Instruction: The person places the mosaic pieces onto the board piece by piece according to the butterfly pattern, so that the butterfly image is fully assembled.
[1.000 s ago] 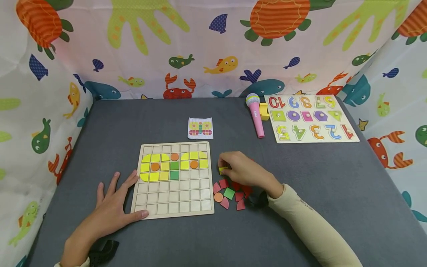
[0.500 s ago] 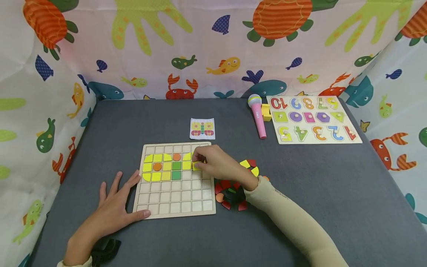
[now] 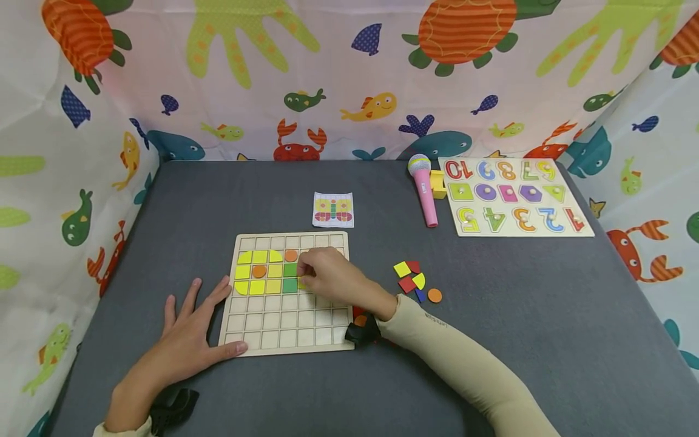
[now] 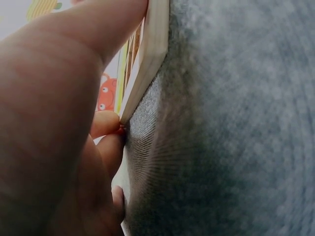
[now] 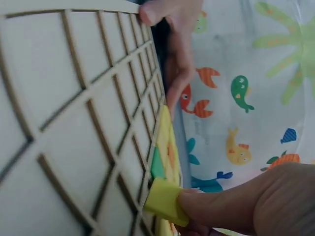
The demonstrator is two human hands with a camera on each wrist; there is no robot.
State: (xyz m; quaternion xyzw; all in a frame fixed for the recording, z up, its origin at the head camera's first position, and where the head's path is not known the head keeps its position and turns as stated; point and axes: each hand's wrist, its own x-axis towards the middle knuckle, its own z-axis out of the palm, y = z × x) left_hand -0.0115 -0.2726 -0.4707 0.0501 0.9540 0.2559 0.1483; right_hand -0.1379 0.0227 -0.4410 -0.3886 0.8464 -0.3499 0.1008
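- Yellow piece (image 5: pixel 165 199) sits tilted over the gridded board (image 3: pixel 284 334), just beside the lower of two green squares (image 3: pixel 290 285); whether it touches the wood, I can't tell.
- Right hand (image 3: pixel 333 276) has it pinched between thumb and fingers, the forearm reaching across the board's right edge.
- Left hand (image 3: pixel 188 340) lies with its fingers spread, fingertips at the board's left edge and thumb on the near left corner.
- Yellow tiles (image 3: pixel 272 285) fill cells between the left edge and the green squares, an orange disc (image 3: pixel 259 271) among them; the right hand hides part of the rows beyond.
- Past the board's far edge, near its far right corner, lies a butterfly card (image 3: pixel 333 210).
- Loose pieces (image 3: pixel 406 284) in red, yellow, blue and orange lie off the right edge.
- Toward the table's far right corner are a pink microphone (image 3: pixel 423 194) and a number board (image 3: pixel 509 227).
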